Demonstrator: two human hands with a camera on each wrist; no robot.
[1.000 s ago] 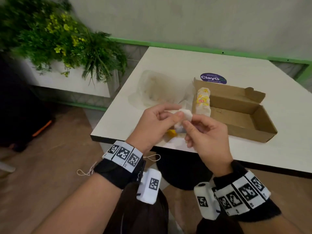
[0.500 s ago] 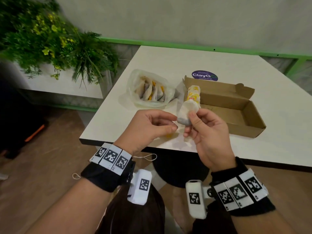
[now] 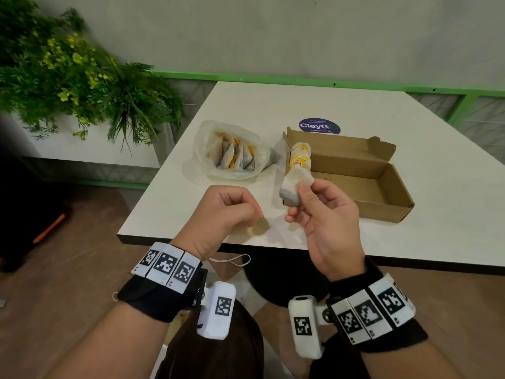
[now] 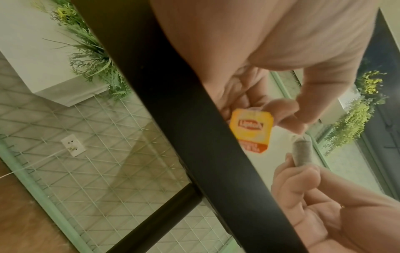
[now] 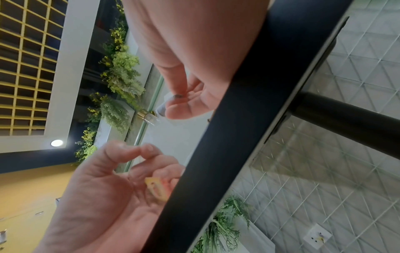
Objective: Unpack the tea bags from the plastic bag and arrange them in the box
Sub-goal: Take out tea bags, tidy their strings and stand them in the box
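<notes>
Tabletop work set the scene: the white laminate table [image 3: 355,110] carried an open brown cardboard box [image 3: 393,184] and, just to its left, a crumpled clear plastic bag [image 3: 207,165] with several paper tea bags inside. A short row of yellow-tagged tea bags [image 3: 300,159] already stood against the box's left end, the rest of the box bare. Over the table's near edge, the right hand [image 3: 325,225] pinched one white paper tea bag [image 3: 292,186] between thumb and fingers, while the left hand [image 3: 221,214] gripped that bag's small yellow paper tag [image 4: 251,129] in its curled fingers. The step in hand looked like tidying tag and string before placement. Next, the bag would probably need carrying to the box and standing upright against the row, its tag tucked alongside.
</notes>
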